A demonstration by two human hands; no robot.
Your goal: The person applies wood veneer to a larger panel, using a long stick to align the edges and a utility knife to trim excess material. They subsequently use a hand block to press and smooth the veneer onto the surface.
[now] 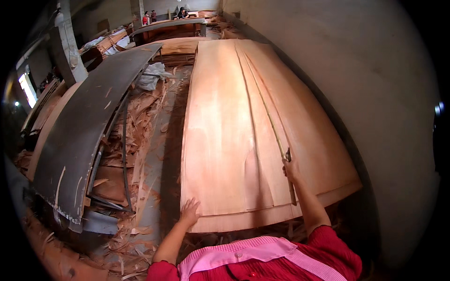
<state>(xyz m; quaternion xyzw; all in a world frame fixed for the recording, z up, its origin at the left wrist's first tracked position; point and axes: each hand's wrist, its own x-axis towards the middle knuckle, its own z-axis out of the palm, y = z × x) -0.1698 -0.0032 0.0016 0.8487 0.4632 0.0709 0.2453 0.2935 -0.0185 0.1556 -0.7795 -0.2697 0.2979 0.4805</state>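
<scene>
Apparently clasping a dark tool (288,153) in the right hand (290,170), over a stick (276,132) lengthwise on the wood sheet (215,122); resting the left hand (189,213), empty and spread, at its near-left edge.

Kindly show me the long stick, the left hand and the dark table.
Long stick (273,122), head view: middle of its length.
Left hand (189,213), head view: back of the hand.
Dark table (83,119), head view: its top surface.

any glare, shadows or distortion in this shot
Head view: the long dark-grey tabletop bows along its edges; the broad pale-tan wood veneer sheets are brightly lit, the grey floor strip left of them shadowed; the bright white rectangular opening, far left, is blown out; corners go black.
</scene>
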